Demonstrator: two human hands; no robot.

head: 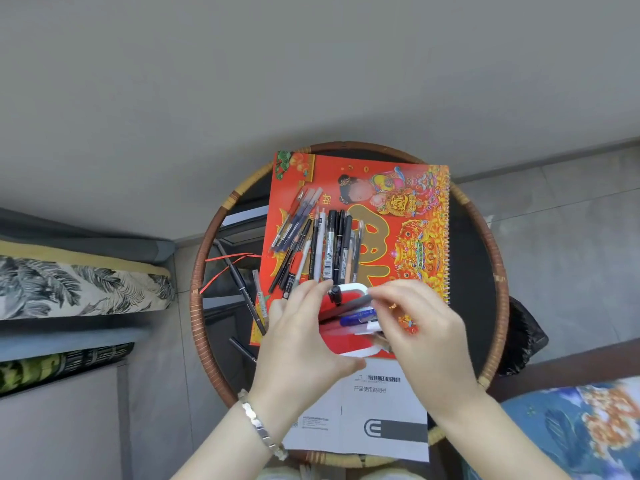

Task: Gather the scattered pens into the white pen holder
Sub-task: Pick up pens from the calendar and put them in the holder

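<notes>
From the head camera, two bare hands meet over a white pen holder (pixel 353 292) that stands on a red spiral-bound calendar (pixel 391 216). The left hand (pixel 304 334), with a silver bracelet (pixel 259 424) at the wrist, wraps around the holder's left side and grips it. The right hand (pixel 415 327) pinches a grey pen (pixel 349 303) between thumb and fingertips, the pen lying across the holder's open mouth. At that mouth also lie one blue pen (pixel 358 318) and one reddish pen (pixel 337 329); motion blur keeps me from counting further there.

Just beyond the holder a fanned heap of pens (pixel 322 244) rests on the calendar, about fifteen, mostly black, grey and clear-barrelled; the overlap prevents an exact count. Left of the calendar, three more lie apart: one long dark pen (pixel 239 282) slanting over the table, one clear pen (pixel 260 299) along the calendar's edge, and one short black pen (pixel 242 349) nearer the person.

One white printed manual (pixel 377 410) lies under the wrists. One red ribbon (pixel 228 265) trails to the left.

Everything rests on a round dark table with a woven rattan rim (pixel 195 306). The floor is grey tile, the wall behind plain grey. A leaf-patterned cushion (pixel 79 289) sits at left, and a blue floral fabric (pixel 581 427) at lower right.
</notes>
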